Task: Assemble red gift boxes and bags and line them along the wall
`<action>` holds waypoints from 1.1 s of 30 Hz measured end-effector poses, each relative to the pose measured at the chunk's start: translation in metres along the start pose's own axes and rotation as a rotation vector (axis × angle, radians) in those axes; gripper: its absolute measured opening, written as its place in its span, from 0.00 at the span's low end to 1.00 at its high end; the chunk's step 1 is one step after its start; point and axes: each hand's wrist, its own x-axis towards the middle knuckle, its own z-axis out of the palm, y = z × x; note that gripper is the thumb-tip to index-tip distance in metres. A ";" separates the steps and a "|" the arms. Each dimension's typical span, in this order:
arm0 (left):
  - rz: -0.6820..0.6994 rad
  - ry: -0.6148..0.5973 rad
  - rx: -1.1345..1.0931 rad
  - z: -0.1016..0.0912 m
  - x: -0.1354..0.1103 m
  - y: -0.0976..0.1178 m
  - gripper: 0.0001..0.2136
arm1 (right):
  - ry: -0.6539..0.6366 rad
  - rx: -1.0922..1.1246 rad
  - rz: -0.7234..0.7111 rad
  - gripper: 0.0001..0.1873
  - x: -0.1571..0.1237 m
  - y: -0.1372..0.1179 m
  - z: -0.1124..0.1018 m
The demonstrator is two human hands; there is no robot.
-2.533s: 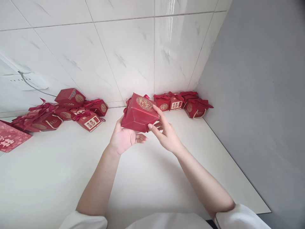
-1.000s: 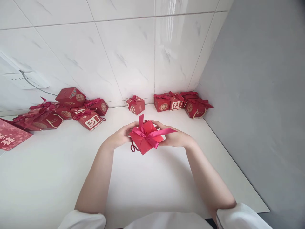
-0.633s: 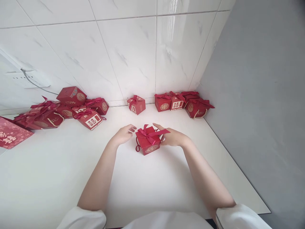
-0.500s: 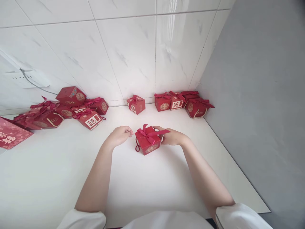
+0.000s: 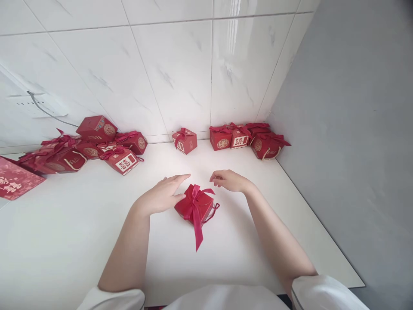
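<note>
Red card and a pink-red ribbon make up the small gift box (image 5: 194, 207) that sits on the white table (image 5: 226, 254), and we take it as our landmark. Its bow is on top, one long ribbon tail (image 5: 198, 234) trails off the near side onto the table, and a thin cord loop (image 5: 213, 210) sticks out on its right.

Our left hand (image 5: 163, 196) lies just left of the box, palm down and fingers stretched out flat, with the thumb side touching or all but touching the box's left edge; we cannot tell whether it presses on it. It grips nothing. Our right hand (image 5: 229, 181) hovers beyond and to the right of the box, apart from it, fingers loosely curled and empty.

Farther back from the box, against the tiled wall (image 5: 180, 73), a single red box (image 5: 184, 141) stands alone. To the right of that one, in the corner where the tiles meet the grey wall (image 5: 348, 129), a cluster of red boxes (image 5: 248, 140) stands close together, ribbons on top. Well to the left of our landmark, also along the wall, a looser heap of red boxes (image 5: 93, 146) lies tumbled, some tilted on their sides. At the far left edge, a flat red bag (image 5: 14, 183) with gold lettering lies on the table. Above that heap a grey cable (image 5: 45, 113) runs across the tiles.

Near the bottom edge, our white sleeves (image 5: 322, 295) show.
</note>
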 end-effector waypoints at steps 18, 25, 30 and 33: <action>-0.051 -0.066 -0.078 0.013 0.013 -0.001 0.33 | -0.205 0.270 -0.208 0.14 -0.011 -0.021 0.002; -0.076 -0.195 -0.134 0.013 0.031 -0.014 0.34 | -0.242 0.269 -0.182 0.15 -0.012 -0.027 0.003; -0.050 -0.259 -0.129 0.013 0.038 -0.016 0.32 | -0.132 0.396 -0.298 0.11 -0.010 -0.026 0.005; -0.043 -0.262 -0.131 0.013 0.039 -0.016 0.31 | -0.077 0.363 -0.280 0.11 -0.011 -0.025 0.004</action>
